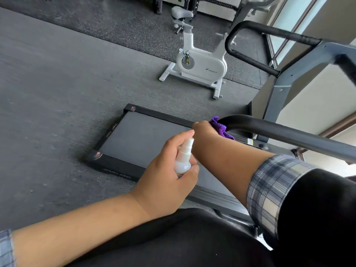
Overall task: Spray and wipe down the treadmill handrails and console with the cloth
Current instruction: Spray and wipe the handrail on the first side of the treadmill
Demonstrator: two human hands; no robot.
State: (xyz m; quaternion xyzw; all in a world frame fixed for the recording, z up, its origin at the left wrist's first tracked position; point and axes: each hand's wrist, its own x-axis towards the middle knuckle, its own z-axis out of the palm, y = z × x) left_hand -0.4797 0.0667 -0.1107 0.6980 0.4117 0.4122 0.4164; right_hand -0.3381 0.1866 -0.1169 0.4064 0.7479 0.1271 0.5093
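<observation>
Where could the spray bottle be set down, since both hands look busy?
Bare spots: the treadmill belt below the left hand, and the rubber floor between the deck and the white exercise bike. It is crowded at the near handrail, where the right hand presses the purple cloth.

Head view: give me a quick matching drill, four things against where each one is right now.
Things:
1. spray bottle
2. purple cloth
3. exercise bike
4. far handrail

Places:
A. standing on the floor beyond the treadmill deck
B. pressed on the end of the near handrail by the right hand
C. upper right, untouched by either hand
D. held upright in the left hand

Pairs: 1-D, 2-B, 3-A, 4-C
</observation>
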